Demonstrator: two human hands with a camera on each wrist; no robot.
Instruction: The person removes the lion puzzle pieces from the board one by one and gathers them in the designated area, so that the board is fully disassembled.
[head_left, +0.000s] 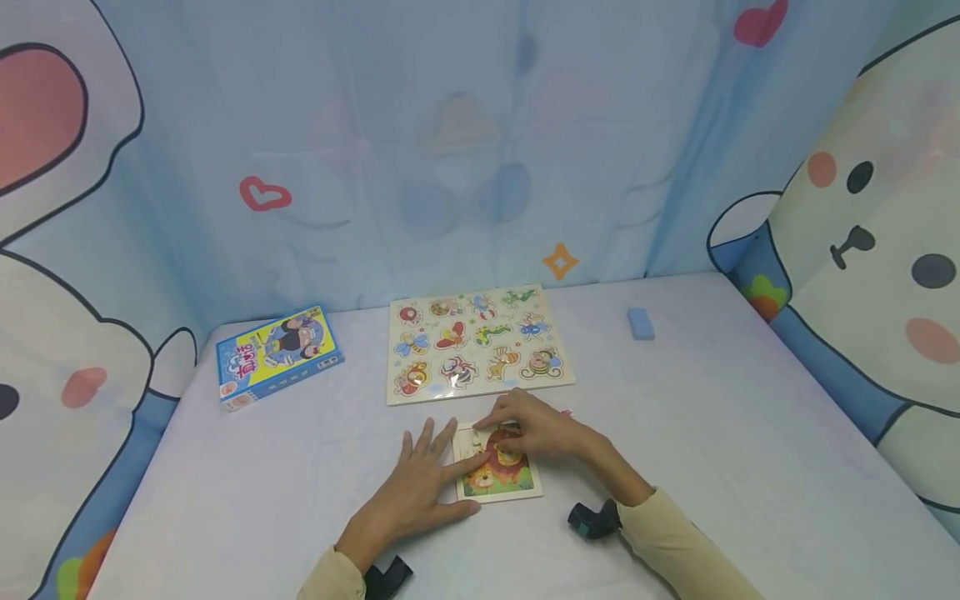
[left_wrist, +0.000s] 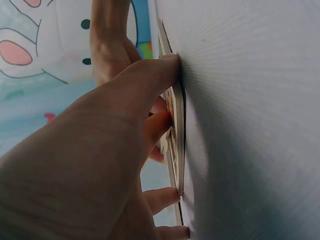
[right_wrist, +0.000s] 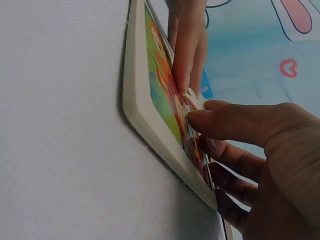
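The person wears a loose, pale beige fabric garment with long sleeves. The left sleeve [head_left: 334, 577] shows only as a short piece at the bottom of the head view, its cuff ending in a plain edge above the wrist. The right sleeve [head_left: 682, 546] shows at more length, smooth, with a similar plain cuff and a thin dark line along its lower side, too indistinct to identify as cable or shadow. Beside the left cuff sits a matte black angular device [head_left: 390, 577] with a notched outline. By the right cuff is a chunky black elbow-shaped device [head_left: 596, 522] with a small dark green patch on its end. The left hand [head_left: 422, 493] and right hand [head_left: 546, 429] are bare.
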